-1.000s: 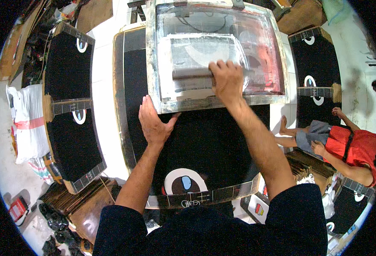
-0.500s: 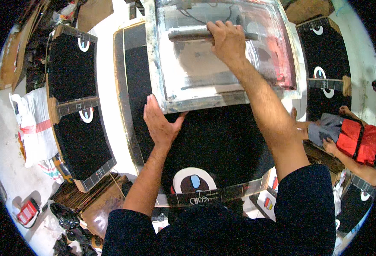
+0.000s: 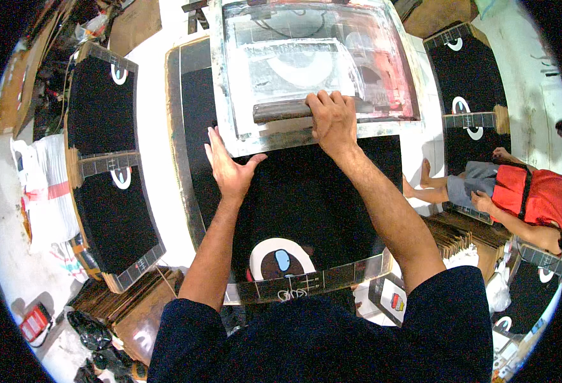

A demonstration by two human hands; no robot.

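A screen-printing frame (image 3: 319, 135) with a paint-stained rim lies across the far part of a board covered in black cloth (image 3: 306, 198). My right hand (image 3: 333, 122) is wrapped around a long dark squeegee (image 3: 279, 111), which rests on the mesh close to the frame's near edge. Beyond it, a pale curved shape shows through the mesh. My left hand (image 3: 231, 169), fingers spread and holding nothing, is at the frame's near left corner; whether it touches the rim I cannot tell. Nearer to me, a printed eye (image 3: 282, 260) in white, brown and blue marks the cloth.
Boards with black cloth and printed eyes stand on the left (image 3: 112, 210) and right (image 3: 472, 70). At right, a person in a red top (image 3: 530, 191) is close by. Stacked brown boards (image 3: 118, 300) and black plastic bags (image 3: 89, 329) lie at lower left.
My right hand has drawn the squeegee toward me, from the middle of the mesh to near the frame's near edge. My left hand stays by the corner, its fingers wider apart.
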